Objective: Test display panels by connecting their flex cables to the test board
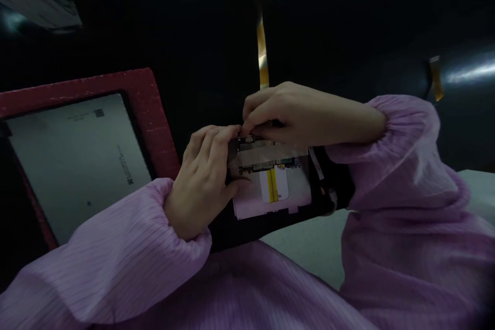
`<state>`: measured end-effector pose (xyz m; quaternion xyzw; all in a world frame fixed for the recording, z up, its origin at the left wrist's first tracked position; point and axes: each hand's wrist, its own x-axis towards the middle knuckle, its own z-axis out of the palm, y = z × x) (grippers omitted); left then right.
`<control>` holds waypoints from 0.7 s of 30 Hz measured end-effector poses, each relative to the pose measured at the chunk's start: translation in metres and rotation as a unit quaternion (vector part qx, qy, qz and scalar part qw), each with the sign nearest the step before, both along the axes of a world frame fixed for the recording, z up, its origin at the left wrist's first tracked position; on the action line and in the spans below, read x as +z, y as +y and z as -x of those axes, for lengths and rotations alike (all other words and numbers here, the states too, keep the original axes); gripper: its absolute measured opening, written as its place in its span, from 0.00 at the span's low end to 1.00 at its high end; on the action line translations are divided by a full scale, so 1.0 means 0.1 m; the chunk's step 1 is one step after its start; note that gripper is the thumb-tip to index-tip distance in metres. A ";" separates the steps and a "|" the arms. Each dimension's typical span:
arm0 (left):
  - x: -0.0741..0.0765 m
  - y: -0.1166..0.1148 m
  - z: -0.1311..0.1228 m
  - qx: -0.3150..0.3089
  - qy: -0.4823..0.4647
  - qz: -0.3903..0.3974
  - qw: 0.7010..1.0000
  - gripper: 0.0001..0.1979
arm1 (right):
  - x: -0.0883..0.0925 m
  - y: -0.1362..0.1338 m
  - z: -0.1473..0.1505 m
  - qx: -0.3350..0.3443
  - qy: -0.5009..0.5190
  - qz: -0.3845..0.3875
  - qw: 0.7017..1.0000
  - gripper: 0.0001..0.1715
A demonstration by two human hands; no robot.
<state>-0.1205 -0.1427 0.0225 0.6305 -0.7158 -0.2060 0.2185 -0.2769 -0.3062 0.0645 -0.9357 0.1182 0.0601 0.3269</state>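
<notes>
An opened tablet-like device [247,206] lies in front of me, its circuit board [257,156] exposed beside a pale plate. A white label with a yellow strip [273,185] sits on that plate. My left hand [207,172] grips the device's left edge, thumb over its face and fingertips by the upper corner. Over the upper edge, my right hand [284,116] is closed, its fingertips pressed together by a small connector [249,139]; what they hold is hidden. Behind that hand rises a golden ribbon cable [262,51], its lower end out of sight.
To the left, a red frame [162,129] surrounds a flat silvery panel [77,160]. A short orange flex strip [436,80] lies at the far right on the dark table [340,26]. Shiny wrapping [42,0] is at the upper left.
</notes>
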 end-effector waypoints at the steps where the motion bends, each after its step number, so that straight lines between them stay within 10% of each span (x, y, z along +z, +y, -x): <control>1: 0.00 -0.01 -0.01 0.000 -0.005 -0.001 1.000 0.40 | 0.00 0.01 0.03 -0.005 -0.011 0.001 1.000 0.13; 12: 0.06 -0.12 -0.03 -0.014 -0.037 -0.040 0.998 0.37 | 0.42 0.36 0.59 -0.195 -0.091 0.177 0.960 0.11; 21: 0.12 -0.21 0.04 0.025 -0.038 -0.076 0.996 0.37 | -0.29 0.43 0.31 -0.126 -0.112 0.152 0.974 0.15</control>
